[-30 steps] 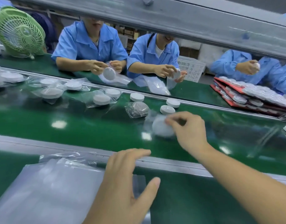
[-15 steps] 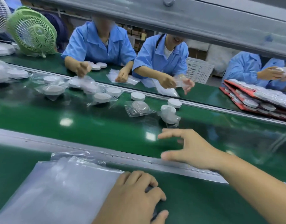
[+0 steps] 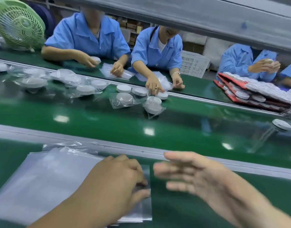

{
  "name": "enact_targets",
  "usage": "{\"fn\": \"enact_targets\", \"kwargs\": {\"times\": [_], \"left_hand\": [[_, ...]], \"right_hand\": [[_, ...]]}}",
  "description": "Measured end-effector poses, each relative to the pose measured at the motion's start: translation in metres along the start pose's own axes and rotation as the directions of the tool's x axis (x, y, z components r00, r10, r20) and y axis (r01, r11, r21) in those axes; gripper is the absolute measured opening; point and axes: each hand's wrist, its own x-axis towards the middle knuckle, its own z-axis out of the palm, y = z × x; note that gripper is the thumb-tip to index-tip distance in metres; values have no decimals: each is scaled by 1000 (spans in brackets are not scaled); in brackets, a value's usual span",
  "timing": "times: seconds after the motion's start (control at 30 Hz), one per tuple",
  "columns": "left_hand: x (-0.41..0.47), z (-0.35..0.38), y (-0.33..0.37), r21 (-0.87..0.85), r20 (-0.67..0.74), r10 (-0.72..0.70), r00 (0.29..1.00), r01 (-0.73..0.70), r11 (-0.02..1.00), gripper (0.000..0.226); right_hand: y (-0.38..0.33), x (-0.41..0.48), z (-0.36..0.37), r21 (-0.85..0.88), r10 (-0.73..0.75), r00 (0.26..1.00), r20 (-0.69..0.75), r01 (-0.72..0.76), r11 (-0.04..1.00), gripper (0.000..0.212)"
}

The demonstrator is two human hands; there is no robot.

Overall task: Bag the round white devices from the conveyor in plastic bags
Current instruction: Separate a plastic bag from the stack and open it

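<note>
Furthest left, a green table fan [image 3: 18,25] stands on the far bench, and below it several bagged devices [image 3: 32,82] lie scattered on the green conveyor belt [image 3: 174,122]. On the near bench, a stack of clear plastic bags [image 3: 42,178] lies flat along the left. The left hand [image 3: 115,181] rests on the stack's right end with its fingers curled down, fingertips and thumb pinching the edge of the top bag. Just right of that edge the right hand [image 3: 195,176] hovers over the near bench, blurred, its fingers spread and straight, holding nothing.

Across the belt, workers in blue smocks [image 3: 85,35] sit handling bags and devices. Mid-belt by the far rail sit three bare round white devices [image 3: 123,88] in a row, the rightmost touched by a worker's fingers. Two more, each inside a clear bag, lie just in front of them: one flat [image 3: 123,100], one tilted [image 3: 153,104]. A white slotted crate [image 3: 193,65] stands behind the far bench. Further right, red trays [image 3: 232,83] stacked with devices rest on the far bench, and a lone bare device [image 3: 281,124] lies on the belt near the right edge.
</note>
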Motion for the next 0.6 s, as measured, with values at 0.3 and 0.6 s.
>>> {"fn": "enact_targets", "kwargs": {"times": [0.3,0.6], "left_hand": [[-5,17,8,-40,-126,31,992,-36,999,24],[-5,8,13,-8,-47,35,998,-35,999,39]], "right_hand": [[30,2,51,-726,-159,987,-25,92,681,45],[10,7,26,-513,145,979,141,-53,857,76]]}}
